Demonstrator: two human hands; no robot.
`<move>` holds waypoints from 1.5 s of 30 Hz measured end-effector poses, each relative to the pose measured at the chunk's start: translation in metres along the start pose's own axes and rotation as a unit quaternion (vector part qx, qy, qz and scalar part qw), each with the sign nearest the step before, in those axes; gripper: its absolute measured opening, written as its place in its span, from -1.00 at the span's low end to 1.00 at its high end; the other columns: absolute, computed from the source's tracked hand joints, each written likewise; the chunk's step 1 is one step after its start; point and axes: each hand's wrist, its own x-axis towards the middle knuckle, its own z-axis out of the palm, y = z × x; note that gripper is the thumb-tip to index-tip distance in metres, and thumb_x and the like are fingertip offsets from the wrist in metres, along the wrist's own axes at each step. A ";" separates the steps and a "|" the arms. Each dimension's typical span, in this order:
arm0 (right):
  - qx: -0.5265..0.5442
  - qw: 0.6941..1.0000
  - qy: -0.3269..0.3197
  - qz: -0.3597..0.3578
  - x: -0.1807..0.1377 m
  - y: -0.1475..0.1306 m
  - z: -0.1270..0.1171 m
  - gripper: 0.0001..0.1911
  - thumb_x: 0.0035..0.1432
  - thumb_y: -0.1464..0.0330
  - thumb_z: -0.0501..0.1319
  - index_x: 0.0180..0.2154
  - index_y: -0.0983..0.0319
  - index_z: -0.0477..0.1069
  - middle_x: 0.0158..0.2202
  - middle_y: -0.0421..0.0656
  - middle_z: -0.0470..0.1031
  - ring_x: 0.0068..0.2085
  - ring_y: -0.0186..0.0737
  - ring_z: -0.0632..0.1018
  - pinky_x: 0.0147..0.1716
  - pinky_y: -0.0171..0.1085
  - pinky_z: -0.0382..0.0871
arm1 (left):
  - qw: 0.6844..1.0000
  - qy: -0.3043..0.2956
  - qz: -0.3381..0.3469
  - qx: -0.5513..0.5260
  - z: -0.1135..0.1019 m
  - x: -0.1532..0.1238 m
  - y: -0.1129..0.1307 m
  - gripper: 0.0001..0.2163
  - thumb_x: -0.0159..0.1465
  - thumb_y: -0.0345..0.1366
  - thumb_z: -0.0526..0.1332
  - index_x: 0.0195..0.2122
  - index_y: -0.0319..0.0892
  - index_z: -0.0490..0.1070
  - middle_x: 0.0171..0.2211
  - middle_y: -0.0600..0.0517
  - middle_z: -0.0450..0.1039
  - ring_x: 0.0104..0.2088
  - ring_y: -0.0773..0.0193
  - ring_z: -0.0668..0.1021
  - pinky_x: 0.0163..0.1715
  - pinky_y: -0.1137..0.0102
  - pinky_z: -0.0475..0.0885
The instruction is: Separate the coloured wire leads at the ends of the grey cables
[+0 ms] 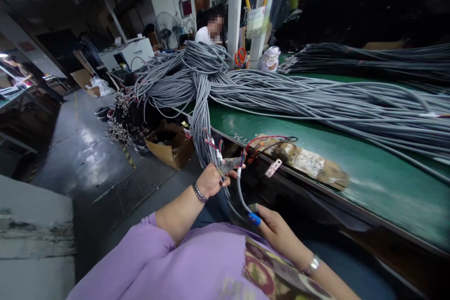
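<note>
My left hand (210,180) is closed around several grey cables, with one finger wrapped in grey tape. Coloured wires fan out of a stripped cable end (218,151) just above that fist. Lower and to the right, my right hand (272,225) pinches a single grey cable (240,193), with blue tape on one digit. This cable curves upward, and its white-banded end with thin coloured wires stands beside my left fingertips. A thick hank of grey cables (201,122) hangs over the bench edge down to my left hand.
Long grey cables (298,96) lie across the green bench (379,201). On its near edge sits a taped wooden block (309,166) with red and black leads. A cardboard box (172,145) stands below at left. Another person (204,34) is behind the cable pile, near a post.
</note>
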 end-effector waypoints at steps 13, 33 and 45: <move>0.053 0.997 -0.035 0.048 -0.009 0.017 0.003 -0.60 0.27 0.08 0.05 -0.42 0.23 0.38 -0.44 -0.20 0.43 -0.40 -0.27 0.40 -0.36 -0.30 0.34 | 0.993 -0.059 -0.031 0.098 0.015 -0.005 -0.008 -0.60 -0.06 -0.03 0.43 -0.39 -0.30 0.50 -0.61 0.01 0.44 -0.65 0.44 0.39 -0.71 0.52 0.00; 0.250 0.950 0.147 0.115 0.019 -0.028 -0.033 -0.63 -0.04 0.04 0.30 -0.48 0.21 0.33 -0.53 -0.22 0.40 -0.49 -0.30 0.39 -0.44 -0.30 0.33 | 0.958 -0.092 -0.155 0.222 0.028 -0.019 -0.041 -0.56 -0.06 0.06 0.39 -0.58 -0.29 0.39 -0.63 -0.02 0.44 -0.66 0.38 0.43 -0.69 0.52 0.13; 0.262 0.920 0.238 0.166 0.014 -0.025 -0.026 -0.64 -0.09 0.06 0.31 -0.52 0.22 0.35 -0.61 -0.28 0.27 -0.56 -0.36 0.26 -0.57 -0.34 0.20 | 0.973 0.060 -0.005 0.221 0.033 -0.013 -0.052 -0.64 0.11 -0.02 0.30 -0.57 -0.26 0.42 -0.61 0.00 0.44 -0.56 0.41 0.36 -0.53 0.49 0.19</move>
